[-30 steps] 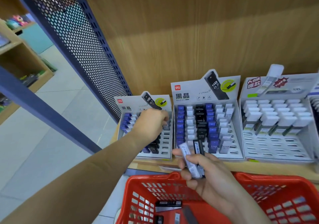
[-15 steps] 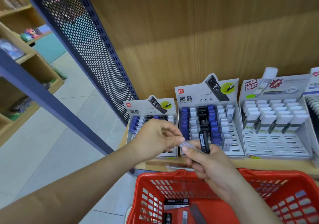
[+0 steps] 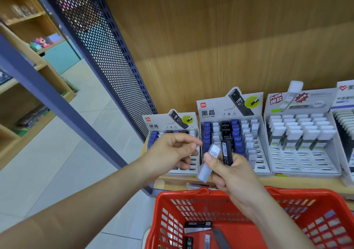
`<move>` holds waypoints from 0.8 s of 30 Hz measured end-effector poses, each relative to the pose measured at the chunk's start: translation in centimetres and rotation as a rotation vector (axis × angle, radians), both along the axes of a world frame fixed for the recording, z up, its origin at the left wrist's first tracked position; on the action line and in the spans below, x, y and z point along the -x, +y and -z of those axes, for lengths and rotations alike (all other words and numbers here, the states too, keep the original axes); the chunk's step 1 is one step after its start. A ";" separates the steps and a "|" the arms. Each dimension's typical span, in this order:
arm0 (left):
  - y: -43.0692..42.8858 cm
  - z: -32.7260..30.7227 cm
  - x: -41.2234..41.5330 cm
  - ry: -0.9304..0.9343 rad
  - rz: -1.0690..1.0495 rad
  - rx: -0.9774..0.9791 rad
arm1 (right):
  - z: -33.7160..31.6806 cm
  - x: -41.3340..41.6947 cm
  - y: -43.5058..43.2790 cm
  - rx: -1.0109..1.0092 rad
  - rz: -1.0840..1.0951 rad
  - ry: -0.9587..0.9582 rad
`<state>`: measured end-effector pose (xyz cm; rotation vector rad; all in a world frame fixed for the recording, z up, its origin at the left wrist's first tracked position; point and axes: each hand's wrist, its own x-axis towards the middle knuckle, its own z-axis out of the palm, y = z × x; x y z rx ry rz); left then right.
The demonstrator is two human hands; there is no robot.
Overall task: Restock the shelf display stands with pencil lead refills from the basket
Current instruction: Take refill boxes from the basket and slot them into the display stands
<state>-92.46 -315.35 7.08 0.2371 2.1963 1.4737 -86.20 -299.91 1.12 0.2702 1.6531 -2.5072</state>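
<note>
My right hand [image 3: 232,174] is shut on two pencil lead refills: a white one marked HB [image 3: 209,161], tilted left, and a black one [image 3: 227,151], upright. My left hand [image 3: 170,153] hovers just left of the white refill with thumb and forefinger extended, a small gap from it and nothing in it. Both hands are in front of the left display stand [image 3: 159,124] and the middle display stand [image 3: 212,112], which hold blue, white and black refills. Below, the red basket [image 3: 191,196] holds a few more refills [image 3: 197,225].
A third stand [image 3: 298,152] with white-capped refills and several bare slots sits to the right, and a fourth stand [image 3: 344,103] is cut off at the edge. A perforated metal panel [image 3: 107,60] bounds the wooden shelf on the left. An aisle floor lies beyond.
My left hand came off the left stand and moved right to the white refill in my right hand, touched its end, and now sits slightly apart from it. The white refill has tilted.
</note>
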 end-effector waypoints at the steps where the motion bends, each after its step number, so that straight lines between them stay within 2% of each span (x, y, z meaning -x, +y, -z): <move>1: 0.0 -0.3 0.1 -0.017 0.024 -0.030 | -0.1 0.0 0.0 0.019 -0.026 -0.012; 4: 0.5 -0.7 0.3 -0.039 0.128 0.003 | -0.2 -0.1 -0.1 -0.007 -0.081 0.014; 8: 0.7 -0.6 1.0 0.000 0.130 0.128 | 0.3 0.1 -0.5 -0.116 -0.084 0.065; 13: -0.1 -0.4 2.1 -0.044 0.166 0.276 | 1.4 0.0 -0.4 -0.230 -0.111 -0.011; 16: -0.4 0.1 3.1 -0.002 0.059 0.272 | 2.6 0.2 -0.3 -0.212 -0.098 -0.132; 18: -0.9 0.6 4.3 0.067 -0.082 0.251 | 3.8 0.5 -0.1 -0.169 -0.068 -0.242; 20: -1.3 1.4 5.7 0.207 -0.168 0.331 | 4.8 0.7 0.2 -0.151 -0.057 -0.318; 24: -0.7 4.0 7.0 0.478 -0.132 0.537 | 5.5 0.4 0.8 -0.208 -0.062 -0.274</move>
